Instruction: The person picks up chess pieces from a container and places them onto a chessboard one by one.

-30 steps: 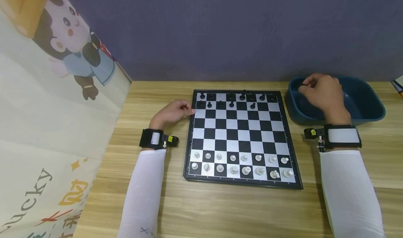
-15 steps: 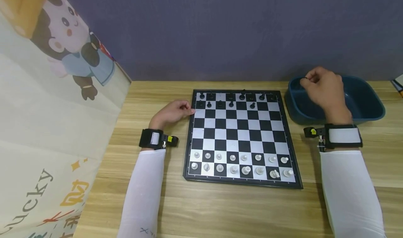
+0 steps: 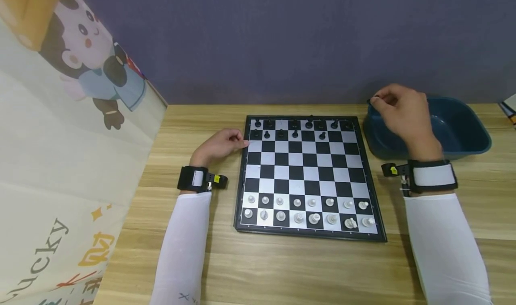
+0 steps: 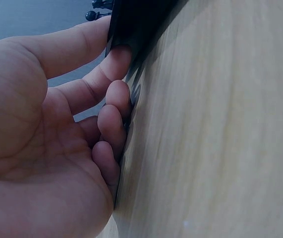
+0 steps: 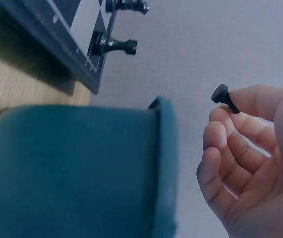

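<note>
A magnetic-looking chessboard (image 3: 298, 175) lies on the table, white chess pieces (image 3: 314, 218) on its near two rows and black chess pieces (image 3: 295, 134) on its far two. At its left edge my left hand (image 3: 219, 144) pinches the frame, thumb on the rim and index finger against the side, as the left wrist view shows. My right hand (image 3: 407, 114) is raised over the left end of a dark teal basin (image 3: 463, 130). Between its thumb and fingertips it holds a small black chess piece (image 5: 224, 96), base outward; the fingers partly hide the piece.
Behind the table rises a dark blue-grey wall (image 3: 258, 45). A printed cloth (image 3: 60, 161) with a cartoon figure hangs along the left side. The basin's rim stands close beside the board's far right corner. Wooden tabletop (image 3: 306, 269) stretches in front of the board.
My right hand, with the black chess piece, has risen a little from inside the basin and shifted left toward the board. My left hand stays at the board's edge.
</note>
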A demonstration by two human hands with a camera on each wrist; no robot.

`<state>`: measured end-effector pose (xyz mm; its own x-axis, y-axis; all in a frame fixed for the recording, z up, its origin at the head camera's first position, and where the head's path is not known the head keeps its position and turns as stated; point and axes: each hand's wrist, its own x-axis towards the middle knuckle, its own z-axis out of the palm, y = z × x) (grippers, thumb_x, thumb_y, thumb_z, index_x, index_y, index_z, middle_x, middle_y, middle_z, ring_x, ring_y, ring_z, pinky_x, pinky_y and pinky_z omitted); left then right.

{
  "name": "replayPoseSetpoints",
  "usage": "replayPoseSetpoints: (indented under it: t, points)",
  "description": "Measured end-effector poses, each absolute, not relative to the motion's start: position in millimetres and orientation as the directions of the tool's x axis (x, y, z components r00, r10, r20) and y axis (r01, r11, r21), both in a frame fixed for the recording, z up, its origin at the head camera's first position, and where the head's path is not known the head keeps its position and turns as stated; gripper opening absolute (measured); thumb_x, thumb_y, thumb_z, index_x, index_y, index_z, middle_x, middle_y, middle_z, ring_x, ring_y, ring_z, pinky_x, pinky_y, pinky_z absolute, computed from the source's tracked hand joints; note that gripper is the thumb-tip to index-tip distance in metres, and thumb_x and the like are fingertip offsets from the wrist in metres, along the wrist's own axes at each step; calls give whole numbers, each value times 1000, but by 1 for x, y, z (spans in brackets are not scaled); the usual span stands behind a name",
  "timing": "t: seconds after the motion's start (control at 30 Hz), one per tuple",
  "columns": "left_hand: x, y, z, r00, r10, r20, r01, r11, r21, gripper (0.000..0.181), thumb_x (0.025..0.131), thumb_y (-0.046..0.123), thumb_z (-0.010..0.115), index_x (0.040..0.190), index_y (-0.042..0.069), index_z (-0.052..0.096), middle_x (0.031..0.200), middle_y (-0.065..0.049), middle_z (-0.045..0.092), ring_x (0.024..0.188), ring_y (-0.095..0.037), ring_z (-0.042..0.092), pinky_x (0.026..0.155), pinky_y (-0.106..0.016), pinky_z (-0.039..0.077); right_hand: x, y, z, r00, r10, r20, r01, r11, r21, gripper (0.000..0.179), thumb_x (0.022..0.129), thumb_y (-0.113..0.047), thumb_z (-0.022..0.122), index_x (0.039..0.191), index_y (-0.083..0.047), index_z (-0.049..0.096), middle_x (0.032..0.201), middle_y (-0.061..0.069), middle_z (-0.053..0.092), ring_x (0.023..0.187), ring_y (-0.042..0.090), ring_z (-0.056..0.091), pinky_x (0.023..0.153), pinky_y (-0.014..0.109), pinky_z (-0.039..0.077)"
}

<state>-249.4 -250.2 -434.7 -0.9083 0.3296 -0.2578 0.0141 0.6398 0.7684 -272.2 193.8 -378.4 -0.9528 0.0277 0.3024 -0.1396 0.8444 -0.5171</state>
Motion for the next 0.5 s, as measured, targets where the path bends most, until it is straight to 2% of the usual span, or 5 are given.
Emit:
replayPoseSetpoints:
  t: [0.23,0.5]
  points:
    - [-250,-251,-436,-908,333,-256,16,636,771,25,103,34,63,95,10,61,91,-4,55,86,-24,50,83,-37,44,-268,184,-375,-941,-17,339,-195,843,-501,34,105,-29,56,113,0,72,101,24,71,82,27,55,66,33,34]
    - [-251,-251,-437,-909,330,-252,20,641,767,25,102,35,63,96,11,62,92,-5,57,87,-24,51,84,-37,44,-265,173,-373,-922,-59,383,-256,833,-490,34,105,-31,58,108,0,73,90,21,68,69,17,46,61,28,31]
